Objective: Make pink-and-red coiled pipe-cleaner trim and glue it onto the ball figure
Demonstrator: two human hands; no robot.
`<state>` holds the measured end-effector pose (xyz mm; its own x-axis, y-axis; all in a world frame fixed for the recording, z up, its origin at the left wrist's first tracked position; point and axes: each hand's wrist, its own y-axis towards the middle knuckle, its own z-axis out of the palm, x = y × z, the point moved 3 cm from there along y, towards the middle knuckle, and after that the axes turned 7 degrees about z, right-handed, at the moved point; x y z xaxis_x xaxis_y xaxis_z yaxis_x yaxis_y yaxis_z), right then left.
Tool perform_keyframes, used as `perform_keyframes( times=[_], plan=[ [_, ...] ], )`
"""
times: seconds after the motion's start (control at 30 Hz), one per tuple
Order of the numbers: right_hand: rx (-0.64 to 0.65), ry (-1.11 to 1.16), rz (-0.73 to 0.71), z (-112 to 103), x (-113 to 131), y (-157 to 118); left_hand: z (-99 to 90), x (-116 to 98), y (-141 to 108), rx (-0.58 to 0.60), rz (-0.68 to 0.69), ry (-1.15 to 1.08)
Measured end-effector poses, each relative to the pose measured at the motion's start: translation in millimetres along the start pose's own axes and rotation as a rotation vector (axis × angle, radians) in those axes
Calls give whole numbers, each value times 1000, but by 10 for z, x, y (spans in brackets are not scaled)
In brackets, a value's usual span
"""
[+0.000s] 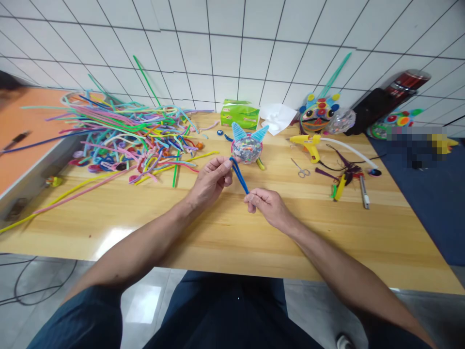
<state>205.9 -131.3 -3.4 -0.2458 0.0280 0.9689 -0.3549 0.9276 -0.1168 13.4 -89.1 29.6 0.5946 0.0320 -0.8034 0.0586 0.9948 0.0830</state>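
A folded blue pipe cleaner (pixel 240 176) stretches between my two hands above the wooden table. My left hand (pixel 214 177) pinches its bent upper end between thumb and fingers. Its lower end is gripped by my right hand (pixel 267 203), whose fingers are closed. Just behind them stands a round clear craft figure (pixel 247 148) with a pink rim, colourful filling and two light-blue pointed ears. A yellow-green piece (pixel 260 164) sticks out at its lower right.
Many pipe cleaners (pixel 127 131) are heaped on the left. Behind are a green tissue pack (pixel 240 115) and a white tissue (pixel 277 117). Rightward lie a yellow glue gun (pixel 308 144), small scissors (pixel 301 169), a utility knife (pixel 364 194) and another decorated figure (pixel 318 116).
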Motion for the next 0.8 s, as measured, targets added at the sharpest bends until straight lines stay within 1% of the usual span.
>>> perform_keyframes(
  times=[0.27, 0.4, 0.67, 0.8],
  plan=[
    [18, 7, -27, 98, 32, -65, 15, 4, -7, -16, -98, -127],
    [-1, 28, -33, 117, 20, -77, 15, -11, 7, -5, -100, -151],
    [-13, 83, -1, 157, -54, -52, -15, -22, 49, 17, -109, -162],
    [-34, 80, 3, 140, -67, -48, -48, -7, 80, 27, -105, -105]
  ],
)
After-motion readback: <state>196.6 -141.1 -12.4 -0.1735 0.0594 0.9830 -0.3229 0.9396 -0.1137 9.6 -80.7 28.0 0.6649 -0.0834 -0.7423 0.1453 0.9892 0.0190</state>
